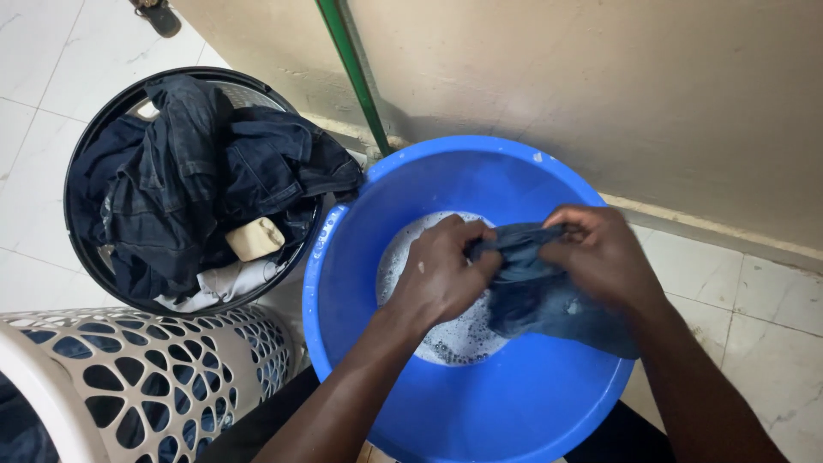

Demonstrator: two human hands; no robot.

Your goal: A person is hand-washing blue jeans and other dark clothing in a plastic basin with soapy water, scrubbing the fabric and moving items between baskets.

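both forearms are showing bare to the elbow, no sleeves, watch or rings. the left hand (441, 274) and right hand (604, 257) are wearing no gloves; dark clothing is showing below.

Basin (514, 420) sits center, w/ sudsy water (454, 339) in its bottom. Both hands over it: left hand (441, 274) & right hand (604, 257) side by side, gripping wet cloth (540, 296) btwn them, above the water. Round tub (86, 154) to basin's left, touching it, w/ clothes (197, 171) piled in it & soap bar (255, 237) on top. Laundry basket (146, 377) in front of tub, left of basin. Wall (600, 86) behind basin; pole (351, 69) leans on it.
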